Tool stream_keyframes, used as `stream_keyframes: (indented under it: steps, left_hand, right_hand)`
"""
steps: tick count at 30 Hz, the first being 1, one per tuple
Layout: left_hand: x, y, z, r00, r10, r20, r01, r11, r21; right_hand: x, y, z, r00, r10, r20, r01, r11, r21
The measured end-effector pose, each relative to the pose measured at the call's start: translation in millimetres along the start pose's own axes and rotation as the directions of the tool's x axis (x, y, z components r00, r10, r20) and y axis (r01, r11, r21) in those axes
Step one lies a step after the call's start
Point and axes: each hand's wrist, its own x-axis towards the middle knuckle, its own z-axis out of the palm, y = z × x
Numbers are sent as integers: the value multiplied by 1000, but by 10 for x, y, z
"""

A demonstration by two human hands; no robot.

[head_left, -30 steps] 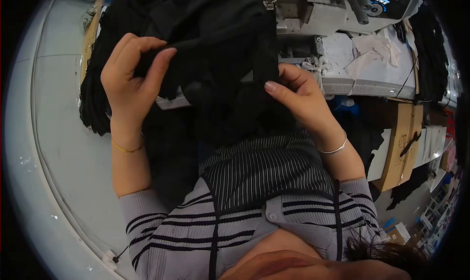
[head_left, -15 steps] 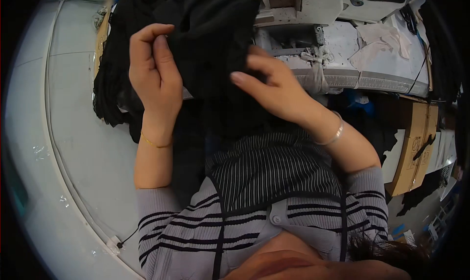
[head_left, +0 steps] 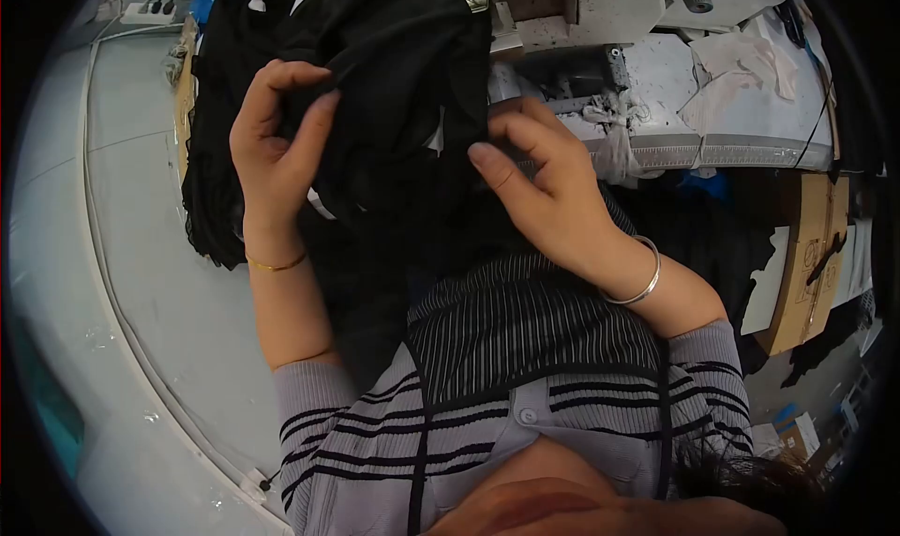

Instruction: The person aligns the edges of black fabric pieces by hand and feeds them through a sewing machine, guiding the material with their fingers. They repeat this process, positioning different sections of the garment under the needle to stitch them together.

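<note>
Black cloth [head_left: 394,95] lies spread and folded in front of me, its right edge beside the sewing machine bed. My left hand [head_left: 281,137] is over its left part, index finger and thumb curved and apart, with no cloth visibly pinched between them. At the right edge of the cloth is my right hand [head_left: 544,166], its thumb on the near side and its fingers bent behind the edge, closed on the black cloth. The exact contact at those fingertips is hard to see. A metal presser foot [head_left: 476,0] shows above the cloth.
The machine bed [head_left: 656,76] bears lint, a tied rag [head_left: 614,114] and a pale cloth [head_left: 741,67]. A ruler strip [head_left: 741,153] runs along its front edge. Right of me stands a cardboard box [head_left: 808,264]. A power strip [head_left: 150,13] is at the upper left.
My left hand has moved slightly left and down, and its thumb and index finger have parted. My right hand has shifted right and a little down. The cloth lies flatter, uncovering a small pale patch.
</note>
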Motion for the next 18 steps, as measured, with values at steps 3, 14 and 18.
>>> stream_keyframes:
  steps: [3,14,18]
  left_hand:
    - [-103,32,-50,998,29,-49,-25,996,87]
    - [4,527,146,978,130,-163,-90,969,230]
    - [-253,1087,390,926,363,98,-348,726,593]
  right_hand:
    - [64,10,-37,982,184,41,-188,963,195]
    - [126,-192,-208,999,-38,29,41,990,-132]
    - [197,-109,-12,953,-300,-25,263,869,-419]
